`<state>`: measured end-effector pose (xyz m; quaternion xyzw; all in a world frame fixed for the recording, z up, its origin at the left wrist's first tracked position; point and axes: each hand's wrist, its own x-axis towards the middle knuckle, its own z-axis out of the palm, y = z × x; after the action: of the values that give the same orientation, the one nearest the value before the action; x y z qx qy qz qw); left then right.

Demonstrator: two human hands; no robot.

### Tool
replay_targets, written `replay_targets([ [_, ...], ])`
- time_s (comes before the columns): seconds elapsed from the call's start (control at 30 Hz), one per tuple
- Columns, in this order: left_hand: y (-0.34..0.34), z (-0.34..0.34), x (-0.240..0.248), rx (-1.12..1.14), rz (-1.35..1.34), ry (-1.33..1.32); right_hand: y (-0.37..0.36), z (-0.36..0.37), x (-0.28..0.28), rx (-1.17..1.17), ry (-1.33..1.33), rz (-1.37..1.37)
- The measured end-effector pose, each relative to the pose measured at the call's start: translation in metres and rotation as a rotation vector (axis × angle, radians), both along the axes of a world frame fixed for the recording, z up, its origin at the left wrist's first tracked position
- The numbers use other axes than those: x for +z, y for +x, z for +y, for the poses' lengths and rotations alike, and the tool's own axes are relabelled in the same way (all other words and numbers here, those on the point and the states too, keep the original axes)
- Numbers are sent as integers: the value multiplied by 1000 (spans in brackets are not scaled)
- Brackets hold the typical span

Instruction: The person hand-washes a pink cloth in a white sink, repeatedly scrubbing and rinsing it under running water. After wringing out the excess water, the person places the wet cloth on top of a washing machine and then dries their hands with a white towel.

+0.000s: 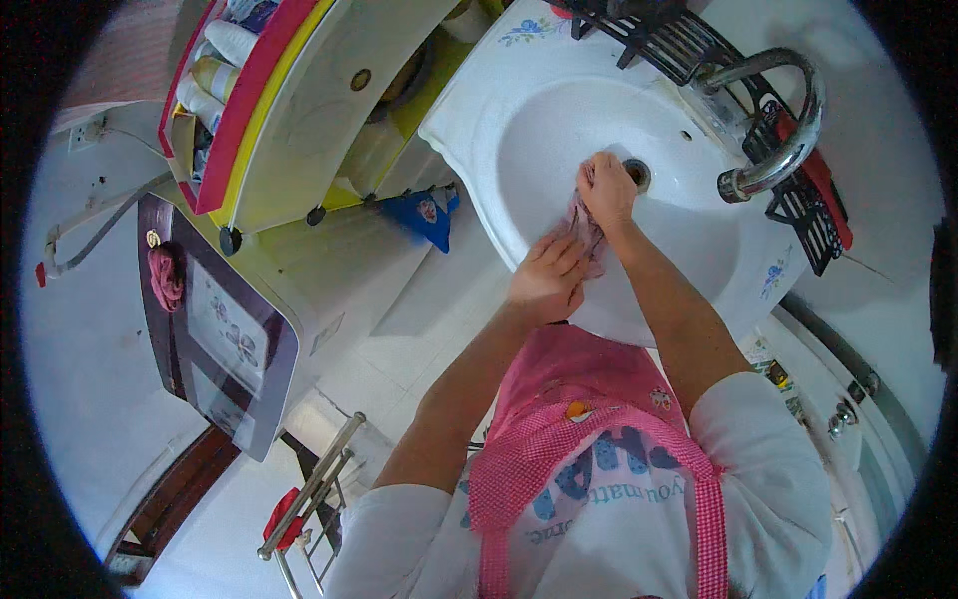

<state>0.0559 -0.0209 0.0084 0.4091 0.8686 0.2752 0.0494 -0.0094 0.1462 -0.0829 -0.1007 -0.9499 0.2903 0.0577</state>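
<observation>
A small pinkish cloth [587,228] is stretched between my two hands inside a white wash basin [519,130]. My left hand [547,278] grips its near end at the basin's front rim. My right hand [606,190] grips its far end, right beside the drain hole [637,174]. A curved chrome tap [788,130] arches over the basin from the right; no water is seen running from it. I wear a pink checked apron [569,439] over a white shirt.
A black wire rack [689,45] runs behind the basin, with a red item [823,185] at its right end. A white washing machine [299,270] stands to the left, a shelf with bottles [215,70] above it. A metal towel rail [309,484] is at lower left.
</observation>
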Motion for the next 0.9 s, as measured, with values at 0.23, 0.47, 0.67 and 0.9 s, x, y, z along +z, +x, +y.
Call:
replay_targets([
  [0.23,0,-4,1,-19,-95,-75,65,-20,52,0,-452,-194],
  [0.47,3,-2,-2,-27,-74,-68,-14,8,-10,8,181,38],
  [0.67,3,-4,-4,-7,-49,-81,21,-9,18,1,-174,-183],
  [0.9,3,-5,-2,-18,-75,-19,29,-7,-1,76,-3,-101],
])
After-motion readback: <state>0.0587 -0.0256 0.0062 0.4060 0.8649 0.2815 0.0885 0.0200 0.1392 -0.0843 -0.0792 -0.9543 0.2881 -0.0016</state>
